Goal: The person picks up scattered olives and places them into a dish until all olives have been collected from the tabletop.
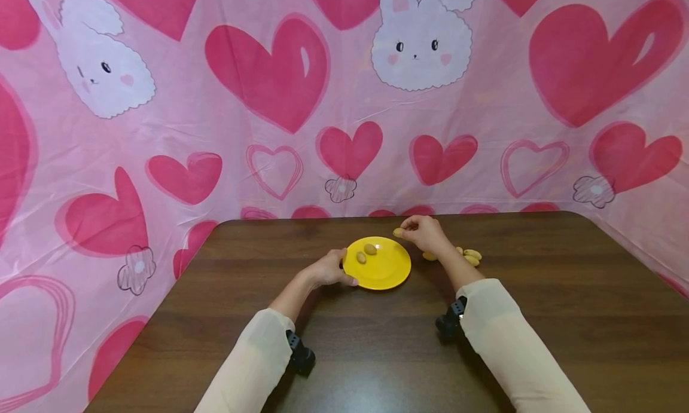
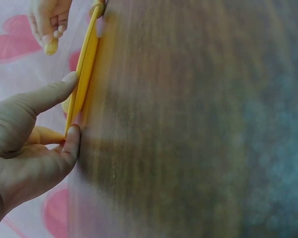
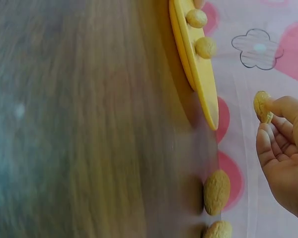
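Right wrist view has a nut-like piece (image 3: 262, 106) pinched between the thumb and fingers of your right hand (image 3: 293, 153), held above the tabletop (image 1: 366, 353) just beyond the far right rim of the yellow plate (image 1: 384, 274). Two similar pieces (image 1: 370, 249) sit apart on the plate, towards its far left. Your left hand (image 1: 328, 268) grips the plate's left rim, thumb on the near side (whether the base lies fully flat, you cannot tell from these angles). Further right, loose pieces (image 1: 472, 257) lie on the tabletop, close to your right forearm. The pinch looks slight for a rounded piece, so it could slip and, let go here, would miss the plate. Lifting the left rim would likely set the two pieces rolling; a low right wrist might knock the loose ones.
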{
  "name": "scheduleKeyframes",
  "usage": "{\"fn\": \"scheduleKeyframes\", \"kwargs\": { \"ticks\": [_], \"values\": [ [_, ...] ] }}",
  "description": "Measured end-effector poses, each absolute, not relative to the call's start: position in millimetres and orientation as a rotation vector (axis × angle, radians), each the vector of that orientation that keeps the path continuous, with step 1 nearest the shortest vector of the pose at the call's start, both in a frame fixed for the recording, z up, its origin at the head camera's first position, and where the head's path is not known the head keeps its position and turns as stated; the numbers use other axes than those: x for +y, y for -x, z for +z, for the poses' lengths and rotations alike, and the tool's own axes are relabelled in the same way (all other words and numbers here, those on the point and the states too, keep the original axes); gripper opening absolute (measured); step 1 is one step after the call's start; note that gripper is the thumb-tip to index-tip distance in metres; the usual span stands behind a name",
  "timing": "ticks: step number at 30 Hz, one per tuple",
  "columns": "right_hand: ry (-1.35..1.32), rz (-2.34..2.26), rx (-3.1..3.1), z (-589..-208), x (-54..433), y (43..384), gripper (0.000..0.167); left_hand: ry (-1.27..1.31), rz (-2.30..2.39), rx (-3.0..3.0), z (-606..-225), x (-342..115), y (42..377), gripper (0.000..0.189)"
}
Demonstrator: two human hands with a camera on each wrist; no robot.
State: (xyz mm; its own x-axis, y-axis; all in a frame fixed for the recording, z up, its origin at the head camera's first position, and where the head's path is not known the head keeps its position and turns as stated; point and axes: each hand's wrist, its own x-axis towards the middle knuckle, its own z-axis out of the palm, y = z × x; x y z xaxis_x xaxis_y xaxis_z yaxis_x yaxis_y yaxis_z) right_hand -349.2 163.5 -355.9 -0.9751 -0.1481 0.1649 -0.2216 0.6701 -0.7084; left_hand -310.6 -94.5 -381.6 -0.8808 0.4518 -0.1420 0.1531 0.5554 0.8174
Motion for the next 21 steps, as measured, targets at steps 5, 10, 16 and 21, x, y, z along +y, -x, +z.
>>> {"fn": "scheduleKeyframes", "kwargs": {
  "ticks": [5,10,16,21],
  "values": [
    [-0.293,1.224,-2.788,-358,155,351,0.023,-0.495,1.251,2.453,-383,-95,311,0.063],
    [-0.309,1.228,-2.802,-362,146,353,0.023,-0.520,1.252,2.450,-383,-94,311,0.058],
    [-0.315,1.184,-2.850,-365,139,357,0.023,-0.511,1.236,2.463,-383,-94,311,0.059],
    [-0.269,1.198,-2.889,-366,134,359,0.022,-0.520,1.245,2.442,-383,-95,312,0.055]
  ]
}}
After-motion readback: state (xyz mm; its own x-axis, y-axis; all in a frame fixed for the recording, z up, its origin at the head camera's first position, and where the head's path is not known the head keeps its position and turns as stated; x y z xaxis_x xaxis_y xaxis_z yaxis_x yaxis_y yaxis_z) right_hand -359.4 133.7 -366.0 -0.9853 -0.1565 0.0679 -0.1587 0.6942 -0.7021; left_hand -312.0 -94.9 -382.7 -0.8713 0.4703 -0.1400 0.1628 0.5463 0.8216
